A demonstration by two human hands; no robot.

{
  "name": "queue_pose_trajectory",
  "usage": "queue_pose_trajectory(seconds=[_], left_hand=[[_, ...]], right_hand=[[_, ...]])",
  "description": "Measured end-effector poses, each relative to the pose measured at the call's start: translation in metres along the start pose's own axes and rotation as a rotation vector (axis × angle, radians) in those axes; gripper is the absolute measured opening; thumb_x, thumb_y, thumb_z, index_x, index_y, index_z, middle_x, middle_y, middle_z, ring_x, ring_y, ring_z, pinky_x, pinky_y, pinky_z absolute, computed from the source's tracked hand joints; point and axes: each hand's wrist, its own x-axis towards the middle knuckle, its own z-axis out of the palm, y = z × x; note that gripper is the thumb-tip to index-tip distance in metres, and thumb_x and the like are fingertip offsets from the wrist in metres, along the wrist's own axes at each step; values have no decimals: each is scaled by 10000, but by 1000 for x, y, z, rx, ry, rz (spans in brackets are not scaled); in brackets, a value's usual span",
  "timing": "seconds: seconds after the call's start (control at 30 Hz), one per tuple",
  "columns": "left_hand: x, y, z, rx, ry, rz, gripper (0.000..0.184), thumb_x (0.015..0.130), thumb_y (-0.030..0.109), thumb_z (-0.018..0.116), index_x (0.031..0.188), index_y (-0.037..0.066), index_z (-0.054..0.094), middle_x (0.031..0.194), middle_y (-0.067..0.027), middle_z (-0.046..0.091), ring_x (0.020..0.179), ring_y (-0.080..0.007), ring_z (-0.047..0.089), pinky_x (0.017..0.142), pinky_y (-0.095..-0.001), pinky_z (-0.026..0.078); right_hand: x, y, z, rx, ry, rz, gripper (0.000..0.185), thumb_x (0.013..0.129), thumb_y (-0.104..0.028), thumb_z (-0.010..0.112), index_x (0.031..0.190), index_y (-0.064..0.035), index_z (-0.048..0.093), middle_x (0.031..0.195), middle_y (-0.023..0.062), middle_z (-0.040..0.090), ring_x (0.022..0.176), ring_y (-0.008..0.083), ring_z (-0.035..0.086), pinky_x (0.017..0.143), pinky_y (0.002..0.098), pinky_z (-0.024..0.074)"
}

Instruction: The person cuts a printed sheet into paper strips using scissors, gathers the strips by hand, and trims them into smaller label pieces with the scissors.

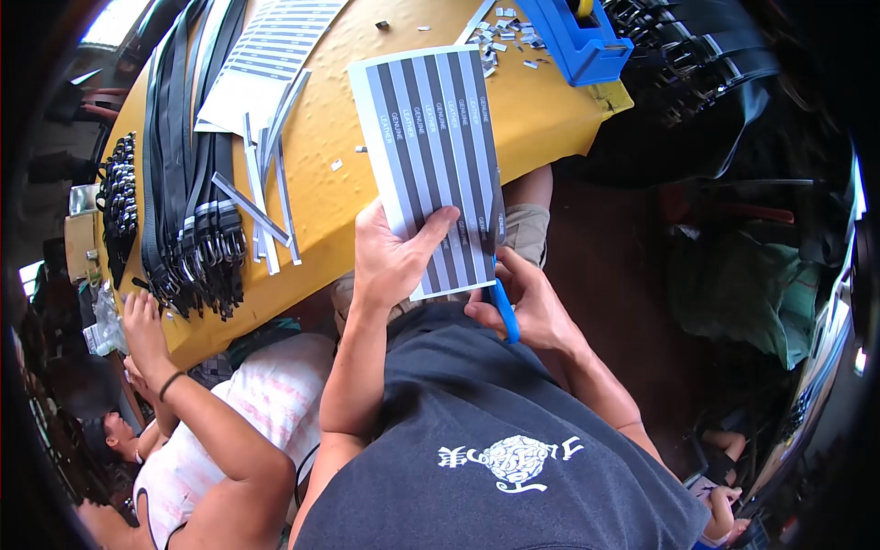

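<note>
My left hand grips the lower left part of a sheet of labels, its thumb flat on the front. The sheet has dark and pale stripes printed "GENUINE LEATHER" and tilts up above my lap. In my right hand is a pair of scissors with blue handles, fingers wrapped round them. Their blades lie along the sheet's right edge, mostly hidden, so how far they are apart does not show. A narrow printed strip along that edge looks slightly bent away from the rest.
On the yellow table lie black belts with buckles, more label sheets, cut strips and small label pieces. A blue tape dispenser stands at the right corner. A co-worker's hand is at the left edge.
</note>
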Motion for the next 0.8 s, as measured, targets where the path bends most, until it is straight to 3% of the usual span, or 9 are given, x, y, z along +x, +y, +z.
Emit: queue_pose_trajectory(seconds=[0.2, 0.8], left_hand=[[-2, 2, -16, -13, 21, 31, 180, 852, 43, 691, 991, -61, 644, 881, -72, 695, 759, -95, 627, 665, -235, 501], [-5, 12, -103, -52, 185, 99, 160, 856, 28, 679, 988, -57, 651, 859, -56, 694, 741, -75, 618, 650, -230, 497]], right_hand=[[8, -10, 12, -29, 0, -11, 507, 788, -103, 728, 1199, 67, 483, 720, 73, 652, 658, 100, 606, 632, 260, 508], [65, -33, 78, -135, -143, 0, 522, 780, -85, 711, 1240, 35, 496, 738, 80, 658, 683, 94, 603, 657, 271, 498]])
